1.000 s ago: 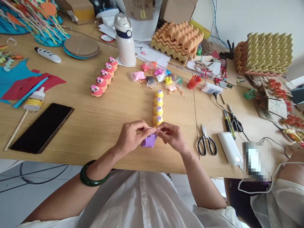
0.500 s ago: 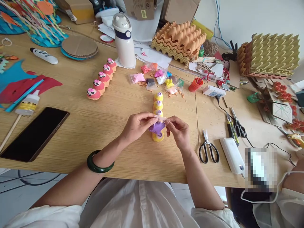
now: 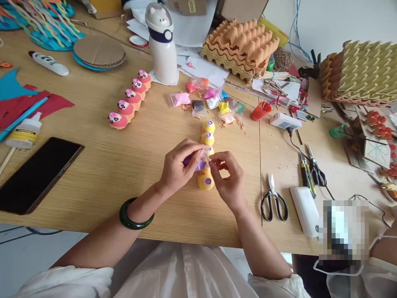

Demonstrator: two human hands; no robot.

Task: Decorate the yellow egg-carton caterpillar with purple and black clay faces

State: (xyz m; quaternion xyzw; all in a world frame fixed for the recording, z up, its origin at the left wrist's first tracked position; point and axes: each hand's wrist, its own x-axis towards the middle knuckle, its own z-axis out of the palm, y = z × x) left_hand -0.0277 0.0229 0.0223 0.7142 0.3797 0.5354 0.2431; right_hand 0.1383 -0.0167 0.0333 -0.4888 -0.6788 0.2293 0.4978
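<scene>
My left hand (image 3: 181, 167) and my right hand (image 3: 226, 180) are pinching a small clear plastic bag (image 3: 204, 156) of purple clay (image 3: 196, 164) above a row of yellow egg-carton cups (image 3: 207, 138). The cups have purple dots and stand on the wooden table (image 3: 102, 178). The purple clay is partly hidden by my left fingers. My hands cover the middle of the row, and the lowest yellow cup (image 3: 205, 181) shows just beneath them. A jade bangle (image 3: 135, 216) circles my left wrist.
A row of pink-painted cups (image 3: 130, 99) and several small clay bags (image 3: 198, 99) lie beyond my hands. Scissors (image 3: 273, 201) and a white power bank (image 3: 305, 211) are on the right, a black phone (image 3: 37, 174) on the left.
My hands have moved up over the yellow row. The purple clay has shifted toward my left hand and shows less. The whole view has tilted as my head moved.
</scene>
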